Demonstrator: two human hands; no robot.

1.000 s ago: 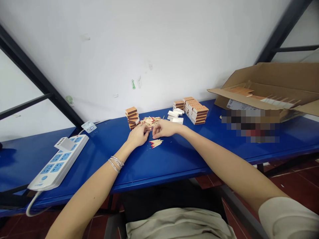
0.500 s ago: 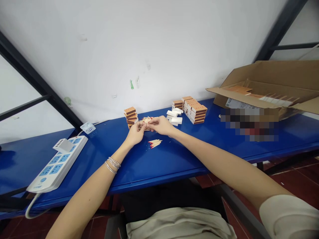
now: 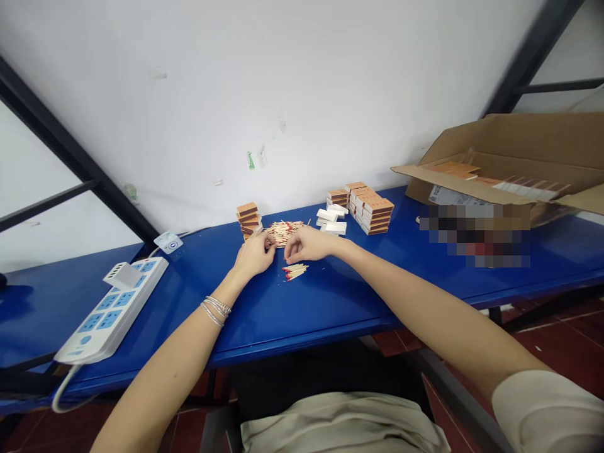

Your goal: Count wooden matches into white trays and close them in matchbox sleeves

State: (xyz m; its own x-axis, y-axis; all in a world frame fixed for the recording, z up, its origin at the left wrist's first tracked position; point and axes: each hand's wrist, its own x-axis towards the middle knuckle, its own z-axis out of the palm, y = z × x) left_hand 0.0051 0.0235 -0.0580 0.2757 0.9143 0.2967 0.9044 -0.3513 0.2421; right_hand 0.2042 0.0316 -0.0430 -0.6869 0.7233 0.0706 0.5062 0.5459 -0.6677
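Observation:
My left hand (image 3: 253, 253) and my right hand (image 3: 306, 244) rest close together on the blue table (image 3: 330, 296), at the near edge of a loose pile of red-tipped matches (image 3: 284, 229). Both hands have their fingers curled in a pinch; what they hold is too small to make out. A small bundle of matches (image 3: 295, 271) lies just in front of my right hand. A short stack of orange matchboxes (image 3: 248, 219) stands behind my left hand. White inner trays (image 3: 332, 220) and a larger stack of orange matchboxes (image 3: 370, 209) sit to the right of the pile.
A white and blue power strip (image 3: 111, 309) with a plugged adapter lies at the left. An open cardboard box (image 3: 509, 170) stands at the right against the white wall. Dark metal frame bars slant on both sides.
Both hands went up into the match pile and have come back down toward me to its near edge. The small bundle of matches has stayed in place.

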